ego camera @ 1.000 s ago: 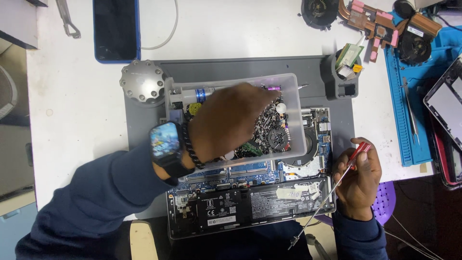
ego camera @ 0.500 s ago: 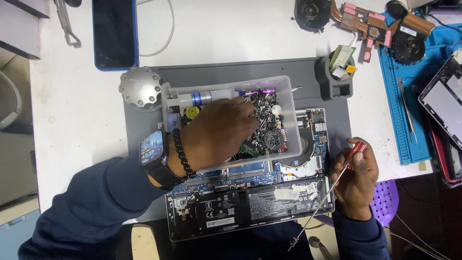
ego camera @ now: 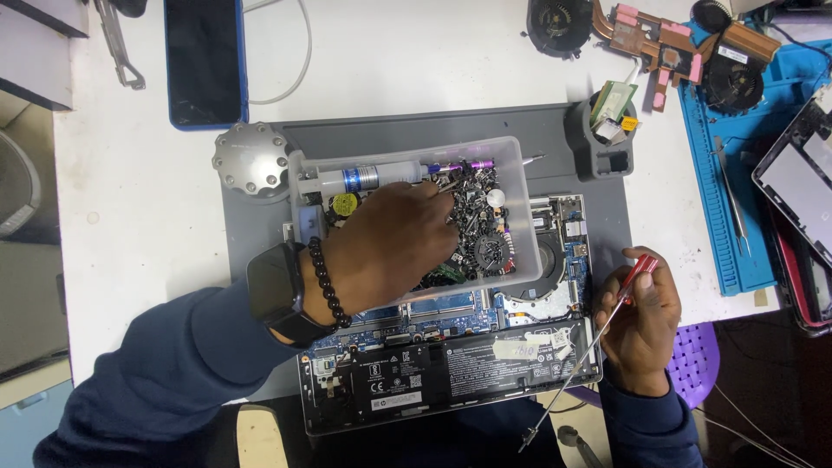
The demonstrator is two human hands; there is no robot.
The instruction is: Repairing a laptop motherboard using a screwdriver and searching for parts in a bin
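Fingertips of left hand dip into clear plastic bin, curled down among the loose parts; whether they pinch anything, cannot tell, tips buried. Palm faces down, wrist bent, forearm comes in from lower left in dark blue sleeve. Black smartwatch and dark bead bracelet on that wrist

Right hand fingers closed around screwdriver, red handle at the top by the thumb, thin metal shaft slanting down-left past the front edge of the laptop. Hand rests just beside the right edge of the opened laptop

Bin is rectangular, translucent, sits on top of the laptop's upper half. Inside: heap of small dark screws and metal bits, a syringe tube with purple tip lying along the far wall, a small round yellow piece, a white round piece

Laptop lies bottom cover off, black flat battery along the front, blue-green board and round fan visible right of bin. All on grey mat on white table. Silver knobbed disc touches bin's left corner. Dark phone further back, blue mat with tools at right
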